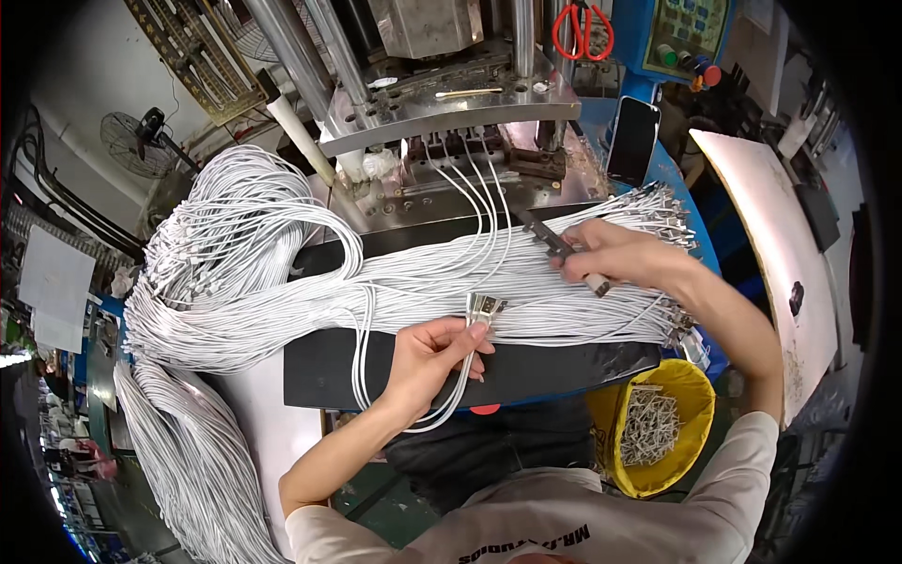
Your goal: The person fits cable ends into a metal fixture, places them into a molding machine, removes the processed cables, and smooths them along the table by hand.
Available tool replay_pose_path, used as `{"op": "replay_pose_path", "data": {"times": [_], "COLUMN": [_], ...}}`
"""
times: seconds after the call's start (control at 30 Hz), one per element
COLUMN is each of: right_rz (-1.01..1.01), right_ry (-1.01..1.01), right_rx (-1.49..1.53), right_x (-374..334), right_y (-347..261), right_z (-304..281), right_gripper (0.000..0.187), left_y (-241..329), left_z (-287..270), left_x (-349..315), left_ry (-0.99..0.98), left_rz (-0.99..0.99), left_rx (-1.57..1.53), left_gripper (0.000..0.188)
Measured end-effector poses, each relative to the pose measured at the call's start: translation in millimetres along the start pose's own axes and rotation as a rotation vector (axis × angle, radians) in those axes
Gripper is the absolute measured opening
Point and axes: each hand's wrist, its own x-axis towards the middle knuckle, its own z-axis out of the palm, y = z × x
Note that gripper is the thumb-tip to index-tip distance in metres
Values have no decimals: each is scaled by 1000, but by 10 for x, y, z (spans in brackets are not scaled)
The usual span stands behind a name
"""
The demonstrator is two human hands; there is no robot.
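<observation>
Several white cables with flat metal plug ends [484, 308] are pinched between the thumb and fingers of my left hand [437, 362], and their loops hang below it. My right hand [615, 252] is closed around a dark, narrow tool [548, 235] with a pale end; its exact kind is unclear. Under both hands a thick bundle of white cables [423, 282] lies across the black work surface [319, 371]. From the metal mould [460, 146] of the press, several white cables [484, 193] run down toward the bundle.
Steel press columns [287, 47] rise behind the mould. A phone [633, 141] leans at the right, below a blue control box [676, 42]. Red-handled scissors [583, 33] hang nearby. A yellow-lined bin [695, 414] holds small white scraps. More cable coils [235, 216] pile at the left.
</observation>
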Motion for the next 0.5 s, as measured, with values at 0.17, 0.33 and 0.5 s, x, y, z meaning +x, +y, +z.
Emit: {"op": "replay_pose_path", "data": {"times": [0.17, 0.33, 0.5], "right_rz": [-131, -256, -291], "right_ry": [27, 37, 127], "right_rx": [671, 497, 511], "right_x": [-55, 297, 299], "right_y": [-108, -181, -168], "right_z": [476, 682, 847], "right_gripper": [30, 31, 36], "left_y": [-83, -50, -32], "left_z": [-48, -34, -23], "left_x": [29, -28, 8], "left_ry": [-58, -66, -72], "left_rz": [70, 78, 66], "left_rx": [5, 18, 7], "left_gripper": [20, 20, 20]}}
